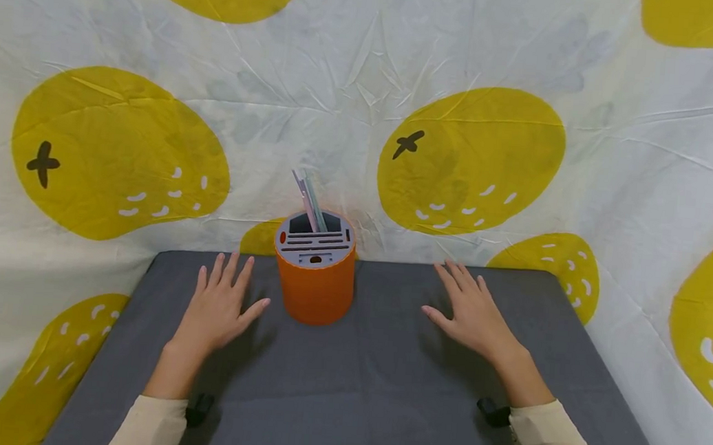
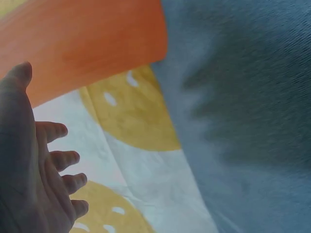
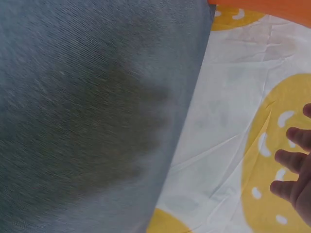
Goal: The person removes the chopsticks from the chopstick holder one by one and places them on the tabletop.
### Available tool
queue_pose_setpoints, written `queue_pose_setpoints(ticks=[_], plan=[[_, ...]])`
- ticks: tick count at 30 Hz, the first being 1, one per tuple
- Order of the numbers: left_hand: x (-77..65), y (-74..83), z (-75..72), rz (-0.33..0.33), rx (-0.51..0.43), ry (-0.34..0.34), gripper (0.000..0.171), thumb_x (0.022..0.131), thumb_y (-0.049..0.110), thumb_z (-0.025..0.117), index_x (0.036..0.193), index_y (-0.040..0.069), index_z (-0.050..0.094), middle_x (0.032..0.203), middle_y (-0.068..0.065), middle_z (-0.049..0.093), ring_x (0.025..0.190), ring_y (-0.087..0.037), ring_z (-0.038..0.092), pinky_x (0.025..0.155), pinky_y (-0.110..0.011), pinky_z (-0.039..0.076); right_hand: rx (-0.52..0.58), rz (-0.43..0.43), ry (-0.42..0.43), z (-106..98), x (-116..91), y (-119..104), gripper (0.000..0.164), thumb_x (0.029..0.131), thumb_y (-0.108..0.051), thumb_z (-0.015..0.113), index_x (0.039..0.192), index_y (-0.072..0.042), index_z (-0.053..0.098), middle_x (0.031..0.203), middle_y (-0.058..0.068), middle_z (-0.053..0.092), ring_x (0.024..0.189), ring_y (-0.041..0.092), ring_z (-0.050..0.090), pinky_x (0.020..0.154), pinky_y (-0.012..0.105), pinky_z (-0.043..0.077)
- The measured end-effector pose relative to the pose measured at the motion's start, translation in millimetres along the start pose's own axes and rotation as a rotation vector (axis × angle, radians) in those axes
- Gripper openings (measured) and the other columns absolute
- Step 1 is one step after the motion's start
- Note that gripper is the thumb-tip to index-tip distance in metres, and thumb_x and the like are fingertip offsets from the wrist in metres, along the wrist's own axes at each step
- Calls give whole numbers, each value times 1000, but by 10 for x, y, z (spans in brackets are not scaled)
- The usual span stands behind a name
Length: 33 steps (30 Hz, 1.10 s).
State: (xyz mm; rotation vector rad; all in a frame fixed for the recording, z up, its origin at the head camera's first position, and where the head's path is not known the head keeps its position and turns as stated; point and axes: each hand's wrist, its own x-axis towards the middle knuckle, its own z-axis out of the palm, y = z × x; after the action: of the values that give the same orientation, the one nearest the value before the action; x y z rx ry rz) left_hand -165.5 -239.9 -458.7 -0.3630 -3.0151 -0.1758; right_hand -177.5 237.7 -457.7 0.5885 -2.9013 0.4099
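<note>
An orange round desk organizer [image 1: 316,294] with a grey slotted top [image 1: 315,251] stands near the back edge of the table. Thin pale pink and green sticks [image 1: 312,202] lean up out of its rear compartment; their kind is too small to make out. To its left, my left hand [image 1: 216,313] hovers over the cloth with fingers spread and nothing held. In the left wrist view the thumb overlaps the organizer's orange side [image 2: 97,43]. My right hand [image 1: 474,317] is farther off on the organizer's right, fingers extended, holding nothing, its shadow falling on the cloth.
Dark grey cloth [image 1: 356,402] covers the table, whose back edge meets a white hanging sheet [image 1: 318,61] printed with yellow fruit shapes. Black straps [image 1: 199,410] sit at both wrists by the beige sleeves [image 1: 152,425].
</note>
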Motion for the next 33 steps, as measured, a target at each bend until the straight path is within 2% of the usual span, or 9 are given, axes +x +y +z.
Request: queue_pose_setpoints(ticks=[9,17,25,33], plan=[[104,84,-216,12,4,11,93,101,68,47,167,9,18,172,-23,8,158,-50,7,124,-71,7,96,-100,42,-222,273,-124,86,95,-40,73,162,-4,32,166,21,31,151,44,34,120,68,28],[234,215,-382,64,26,25,93,101,69,44,167,11,15,173,-22,5,159,-48,4,124,-71,9,197,-68,-24,-380,517,-304,85,99,-44,68,166,-13,25,170,15,27,154,41,29,122,65,27],[354,354,-502,117,14,54,91,101,68,45,168,12,15,172,-22,11,158,-48,9,124,-71,10,230,-106,-65,-479,794,-502,82,101,-48,63,165,-12,26,170,12,27,156,35,28,125,60,26],[457,525,-556,156,-15,31,91,102,65,46,167,8,16,174,-19,5,160,-45,5,127,-67,8,316,-112,-110,-540,1159,-675,79,101,-50,61,165,-16,29,169,8,31,155,31,31,125,57,28]])
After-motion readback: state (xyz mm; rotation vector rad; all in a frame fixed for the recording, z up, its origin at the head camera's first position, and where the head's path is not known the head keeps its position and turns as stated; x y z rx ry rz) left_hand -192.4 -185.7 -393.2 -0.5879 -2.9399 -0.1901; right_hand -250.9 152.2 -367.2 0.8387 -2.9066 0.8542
